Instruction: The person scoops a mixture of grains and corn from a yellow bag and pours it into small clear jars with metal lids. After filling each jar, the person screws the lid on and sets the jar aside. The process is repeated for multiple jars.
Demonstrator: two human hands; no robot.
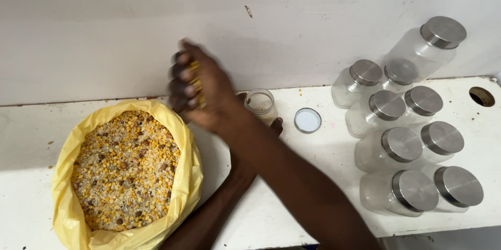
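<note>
The right hand (201, 88) was raised in the middle of the frame, its fingers curled into a fist around a handful of yellow split pulses, some of which showed between the knuckles. Its forearm ran down to the lower right of the frame. The hand sat above and between two things: the yellow plastic bag (68, 213) of mixed grains and pulses (125, 169) lay to the lower left of it, mouth open and folded back, and the small open glass jar (260, 103) stood just to its right, near the wall.

The left arm crossed under the right forearm from the bottom of the frame, and the left hand (275, 125) was mostly hidden behind it. Only fingertips showed beside the foot of the jar, so I could not tell whether that hand gripped the jar or merely rested near it. The left hand was the nearer one to the jar; the right hand was the one carrying grain.

The jar's lid (307, 120) lay flat on the white worktop (323, 177), just right of the jar. Farther right stood a group of empty capped jars (402, 145), well apart from both hands.
</note>
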